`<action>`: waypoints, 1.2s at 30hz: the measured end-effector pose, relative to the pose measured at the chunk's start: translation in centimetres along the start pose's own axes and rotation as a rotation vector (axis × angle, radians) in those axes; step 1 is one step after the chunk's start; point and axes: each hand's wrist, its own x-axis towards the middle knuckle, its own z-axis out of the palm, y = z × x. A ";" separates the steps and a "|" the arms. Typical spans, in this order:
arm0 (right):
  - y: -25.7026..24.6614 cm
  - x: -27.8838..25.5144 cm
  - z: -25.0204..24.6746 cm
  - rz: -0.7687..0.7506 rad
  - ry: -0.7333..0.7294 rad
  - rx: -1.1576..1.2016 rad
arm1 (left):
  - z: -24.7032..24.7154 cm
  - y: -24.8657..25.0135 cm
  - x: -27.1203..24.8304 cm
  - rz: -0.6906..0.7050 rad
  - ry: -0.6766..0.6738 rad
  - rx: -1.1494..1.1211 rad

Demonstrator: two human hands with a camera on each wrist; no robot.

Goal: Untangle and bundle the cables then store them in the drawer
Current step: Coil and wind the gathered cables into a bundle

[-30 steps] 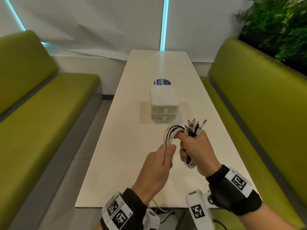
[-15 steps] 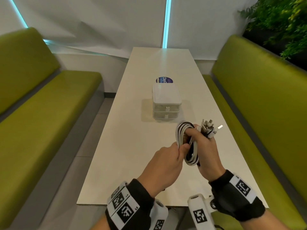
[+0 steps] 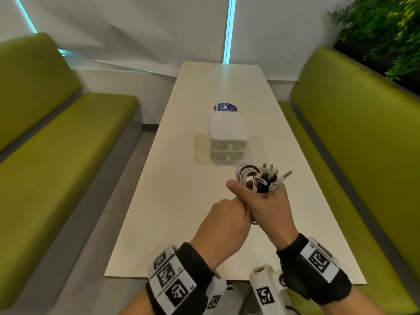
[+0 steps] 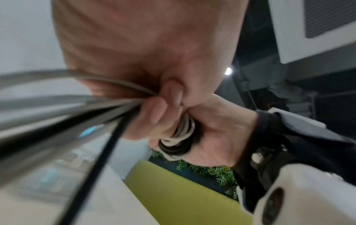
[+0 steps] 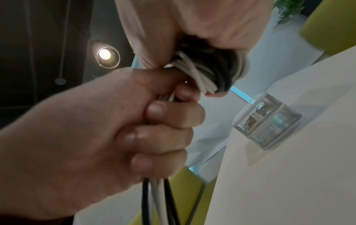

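Note:
A bundle of white and black cables point(image 3: 252, 176) is coiled in my right hand point(image 3: 268, 201), with several plugs point(image 3: 271, 176) sticking up above the fist. My left hand point(image 3: 229, 219) presses against the right hand and grips the loose strands in a fist. In the left wrist view the strands point(image 4: 108, 99) run out from the left hand's fingers point(image 4: 156, 111), and the coil point(image 4: 179, 141) sits in the right palm. In the right wrist view the strands point(image 5: 156, 197) hang below the left hand point(image 5: 134, 129). The small white two-drawer box point(image 3: 228, 137) stands shut beyond the hands.
The long white table point(image 3: 181, 201) runs away from me between two green benches point(image 3: 56, 167) point(image 3: 363, 144). A round blue sticker point(image 3: 226, 108) lies behind the drawer box. Plants point(image 3: 381, 26) stand at the back right. The lower drawer point(image 5: 267, 121) holds dark cables.
Both hands have shifted to the right. My left hand slid along the strands until its fist met the right hand, and the visible loop has become smaller.

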 end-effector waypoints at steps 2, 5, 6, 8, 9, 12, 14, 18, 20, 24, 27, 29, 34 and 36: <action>0.1 0.4 0.1 0.028 0.022 -0.035 | 0.1 0.3 -0.2 0.025 -0.028 0.206; 0.8 0.8 0.1 0.149 0.030 -0.069 | 0.4 0.8 -0.5 0.065 -0.157 0.458; 1.0 0.8 0.0 0.185 0.020 -0.076 | 0.4 0.9 -0.4 0.080 -0.193 0.500; 1.4 0.7 0.0 0.245 -0.011 -0.066 | 0.6 0.9 -0.3 0.101 -0.216 0.546; 1.7 0.8 -0.1 0.270 -0.022 -0.058 | 0.8 1.0 -0.4 0.104 -0.212 0.551; 2.0 0.9 -0.3 0.281 0.014 -0.048 | 1.6 0.8 -0.5 0.100 -0.158 0.550; 1.9 1.3 -0.7 0.254 0.085 0.014 | 1.9 0.3 -0.1 0.117 -0.034 0.425; 0.2 1.7 -1.2 0.274 0.082 0.297 | 1.7 -1.2 0.5 0.037 0.006 -0.336; -0.2 1.7 -1.0 0.272 0.057 0.359 | 1.8 -2.1 0.4 0.031 -0.022 -0.722; -0.1 1.6 0.1 0.263 0.011 0.406 | 2.2 -3.5 0.3 -0.034 -0.082 -0.888; -0.5 1.6 0.3 0.315 -0.116 0.549 | 2.7 -4.2 0.3 -0.034 -0.127 -0.956; -0.9 1.6 0.1 0.343 -0.204 0.642 | 2.8 -4.3 0.1 0.009 -0.168 -1.024; -1.6 1.7 -0.4 0.381 -0.283 0.760 | 2.8 -4.2 -0.5 0.079 -0.290 -1.062; -1.6 1.9 -0.9 0.352 -0.272 0.740 | 3.0 -4.9 -0.8 0.079 -0.327 -1.015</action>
